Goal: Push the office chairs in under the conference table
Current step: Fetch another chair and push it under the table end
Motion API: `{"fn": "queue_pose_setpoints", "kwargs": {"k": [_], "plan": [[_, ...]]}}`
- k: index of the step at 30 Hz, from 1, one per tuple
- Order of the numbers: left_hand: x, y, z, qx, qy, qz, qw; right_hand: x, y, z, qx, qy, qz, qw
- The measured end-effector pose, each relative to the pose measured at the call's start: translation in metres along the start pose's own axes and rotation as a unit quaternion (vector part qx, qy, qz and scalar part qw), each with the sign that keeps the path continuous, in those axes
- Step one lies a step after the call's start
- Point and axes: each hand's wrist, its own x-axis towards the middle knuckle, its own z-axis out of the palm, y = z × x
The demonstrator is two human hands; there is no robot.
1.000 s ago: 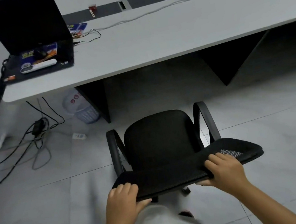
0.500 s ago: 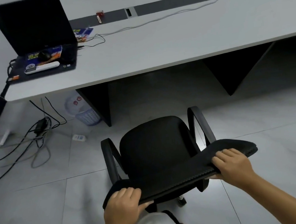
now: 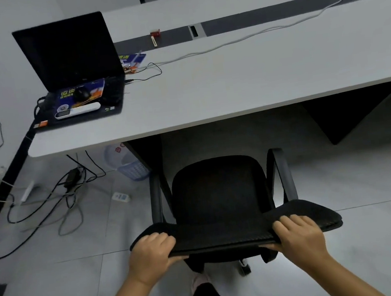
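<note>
A black office chair [image 3: 219, 189] with two armrests stands on the tiled floor, facing the long grey conference table [image 3: 243, 86]. Its seat front lies just short of the table's near edge. My left hand [image 3: 151, 255] grips the left end of the backrest's top edge, fingers over it and thumb beneath. My right hand [image 3: 297, 233] grips the right part of the same edge in the same way. The chair's base is mostly hidden; one caster shows below the backrest.
An open black laptop [image 3: 71, 64] with a mouse and remote sits on the table's left end. A white cable [image 3: 249, 37] runs across the top. Under the left end are a blue bin [image 3: 129, 166], a dark table leg [image 3: 147, 151] and tangled floor cables [image 3: 55, 203]. More chairs stand beyond the table.
The chair has rolled forward toward the table with both hands still gripping its backrest. The backrest now sits squarer to the table edge.
</note>
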Motion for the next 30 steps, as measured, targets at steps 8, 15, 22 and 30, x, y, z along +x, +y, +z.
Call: {"fn": "queue_pose_setpoints", "kwargs": {"k": [8,15,22,30], "plan": [[0.044,-0.072,0.028,-0.02,0.004,0.021,1.0,0.072,-0.005,0.041,-0.026,-0.032,0.002,0.999],[0.093,-0.141,0.047,-0.03,0.031,0.064,0.997,0.124,-0.027,0.071,-0.049,-0.039,0.03,0.998],[0.111,-0.173,0.066,-0.042,0.035,0.069,0.996,0.168,-0.021,0.098,-0.048,-0.082,0.024,0.995],[0.167,-0.233,0.086,-0.016,-0.014,0.05,0.999,0.234,-0.024,0.138,-0.057,-0.054,0.04,0.996]]}}
